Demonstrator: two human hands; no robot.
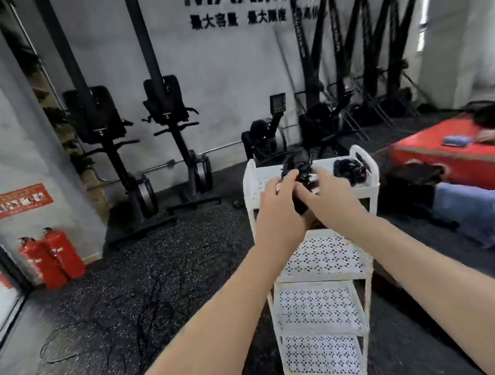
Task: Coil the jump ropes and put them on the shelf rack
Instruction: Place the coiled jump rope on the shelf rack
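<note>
1. A coiled black jump rope [296,166] is being gripped between both hands above the top tier of the white shelf rack [319,273].
2. The bundle is being clasped by the left hand [279,196], whose fingers are curled round the rope's left side.
3. The bundle is being clasped from the right by the right hand [329,199], with its fingers bent over the dark handles.
4. A second coiled jump rope [350,168] is being kept on the top tier, near the right rail, just beside the hands.
5. More black ropes [109,323] are being left lying loose on the speckled floor [157,252] to the left of the rack.
6. Two red fire extinguishers [52,259] are being stored against the left wall.
</note>
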